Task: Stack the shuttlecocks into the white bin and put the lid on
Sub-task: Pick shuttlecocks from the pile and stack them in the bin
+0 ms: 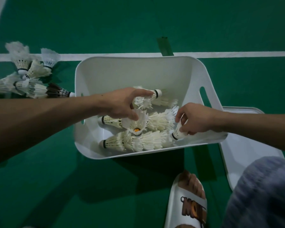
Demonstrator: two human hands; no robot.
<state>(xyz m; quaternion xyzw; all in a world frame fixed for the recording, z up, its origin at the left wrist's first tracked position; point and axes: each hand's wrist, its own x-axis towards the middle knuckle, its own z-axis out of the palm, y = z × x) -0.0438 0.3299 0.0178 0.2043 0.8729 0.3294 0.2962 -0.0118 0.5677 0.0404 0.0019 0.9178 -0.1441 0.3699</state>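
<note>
The white bin (138,71) stands on the green court floor and holds several rows of nested white shuttlecocks (138,142). My left hand (120,104) reaches in from the left and holds a short stack of shuttlecocks (148,99) near the bin's back, its index finger lying along the stack toward the cork. My right hand (196,119) comes in from the right and pinches the cork end of a shuttlecock (178,134) at the right end of a row. One lone shuttlecock (136,124) lies with its open skirt facing up. The white lid (247,150) lies flat to the bin's right.
A loose pile of shuttlecocks (28,76) lies on the floor left of the bin, across a white court line (237,54). My foot in a white slipper (187,201) and my knee (262,195) sit at the lower right, close to the lid.
</note>
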